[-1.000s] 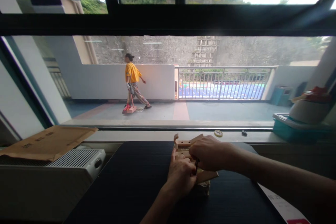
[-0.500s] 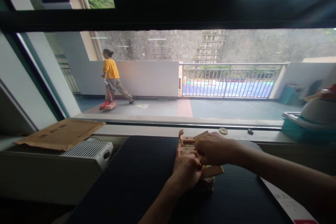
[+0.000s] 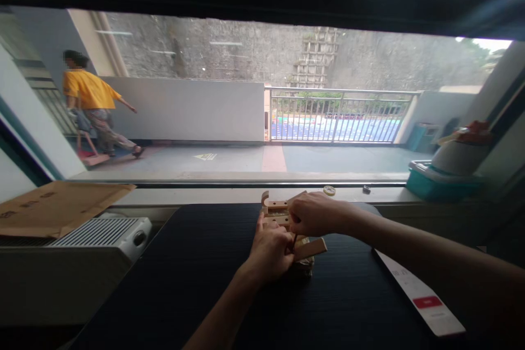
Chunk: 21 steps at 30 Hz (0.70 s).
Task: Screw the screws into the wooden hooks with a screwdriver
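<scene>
A small assembly of light wooden pieces (image 3: 275, 208) rests on the black table (image 3: 197, 284) near its far edge. My left hand (image 3: 270, 251) is closed around the near side of it, thumb up. My right hand (image 3: 311, 214) is closed over the top of the wooden pieces and pinches a thin dark tool (image 3: 294, 241) that points down between both hands. One wooden slat (image 3: 310, 249) sticks out to the right below my right hand. A small crumpled clear bag (image 3: 304, 269) lies under the assembly.
A white paper strip with a red mark (image 3: 418, 295) lies on the table's right side. A white heater (image 3: 102, 232) with cardboard (image 3: 53, 208) on it stands left. A teal container (image 3: 438, 183) and small round items (image 3: 328, 191) sit on the windowsill. A person in yellow (image 3: 92, 104) walks outside.
The view has tilted down and shifted right. Both hands stay on the wooden pieces with little change. The person outside has walked further left.
</scene>
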### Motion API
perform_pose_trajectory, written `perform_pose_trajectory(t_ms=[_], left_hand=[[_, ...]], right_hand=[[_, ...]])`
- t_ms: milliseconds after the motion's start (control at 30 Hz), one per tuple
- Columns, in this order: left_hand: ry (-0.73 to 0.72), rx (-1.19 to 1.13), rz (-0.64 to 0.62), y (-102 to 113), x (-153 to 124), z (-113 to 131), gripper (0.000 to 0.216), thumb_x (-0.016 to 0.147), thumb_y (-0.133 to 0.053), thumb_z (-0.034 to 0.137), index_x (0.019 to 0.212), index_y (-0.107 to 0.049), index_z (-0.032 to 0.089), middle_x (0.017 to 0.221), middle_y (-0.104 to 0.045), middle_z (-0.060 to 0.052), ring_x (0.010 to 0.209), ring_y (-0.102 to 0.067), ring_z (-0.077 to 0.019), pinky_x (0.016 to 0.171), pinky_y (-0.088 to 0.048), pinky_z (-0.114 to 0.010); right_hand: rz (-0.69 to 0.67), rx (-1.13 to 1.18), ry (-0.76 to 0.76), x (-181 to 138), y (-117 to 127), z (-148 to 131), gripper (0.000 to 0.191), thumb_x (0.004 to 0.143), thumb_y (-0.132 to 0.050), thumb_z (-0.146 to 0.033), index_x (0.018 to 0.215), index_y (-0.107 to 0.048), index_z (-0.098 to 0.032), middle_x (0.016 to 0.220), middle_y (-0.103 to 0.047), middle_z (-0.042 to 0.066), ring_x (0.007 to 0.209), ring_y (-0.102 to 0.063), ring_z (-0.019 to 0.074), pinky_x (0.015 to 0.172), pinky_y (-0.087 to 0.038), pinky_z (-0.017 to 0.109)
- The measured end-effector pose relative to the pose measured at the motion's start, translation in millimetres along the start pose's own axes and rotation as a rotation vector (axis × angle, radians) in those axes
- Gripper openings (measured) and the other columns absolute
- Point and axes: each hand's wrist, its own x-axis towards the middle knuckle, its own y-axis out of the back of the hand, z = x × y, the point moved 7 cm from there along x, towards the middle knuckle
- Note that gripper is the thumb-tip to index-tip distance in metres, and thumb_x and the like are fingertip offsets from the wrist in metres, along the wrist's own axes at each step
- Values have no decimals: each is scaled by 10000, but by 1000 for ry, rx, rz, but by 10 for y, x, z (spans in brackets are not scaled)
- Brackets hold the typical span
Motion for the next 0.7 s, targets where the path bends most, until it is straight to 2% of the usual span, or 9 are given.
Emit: perform_pose_trajectory(t_ms=[133, 233, 333, 533, 700], left_hand=[[-48, -29, 30, 3, 5, 6, 114, 725, -604, 199, 632, -666, 221, 765, -690, 23, 914, -578, -213, 1091, -78, -561], [-59, -53, 54, 4, 7, 0, 129, 719, -599, 176, 618, -662, 225, 768, -690, 30, 952, -574, -224, 1087, -80, -578], [-53, -56, 64, 1, 8, -8, 153, 724, -595, 171, 601, -663, 230, 758, -689, 25, 985, -570, -241, 1081, -101, -588], [-28, -41, 72, -23, 15, -21, 82, 727, -647, 248, 668, -702, 239, 798, -702, -7, 980, -573, -273, 1080, -93, -616], [-2, -35, 67, -14, 24, -26, 110, 733, -642, 235, 653, -714, 259, 830, -703, 4, 1013, -561, -261, 1087, -105, -599]], right_hand=[[-33, -61, 67, -48, 67, -108, 145, 760, -611, -247, 849, -656, -142, 860, -671, 73, 748, -589, 178, 571, -332, 258], [-53, -148, 123, -47, 87, -211, 107, 782, -567, -117, 824, -664, -134, 846, -675, 67, 766, -602, 179, 603, -357, 267], [-60, -179, 124, -32, 52, -255, 129, 789, -548, -70, 798, -670, -110, 825, -677, 78, 776, -612, 203, 614, -380, 290], [-87, -190, 120, -66, -67, -337, 166, 845, -530, -124, 894, -688, -105, 932, -691, 102, 879, -623, 248, 694, -434, 344], [-99, -165, 66, -67, 14, -262, 171, 813, -599, -221, 901, -678, -98, 860, -684, 91, 772, -628, 228, 612, -422, 314]])
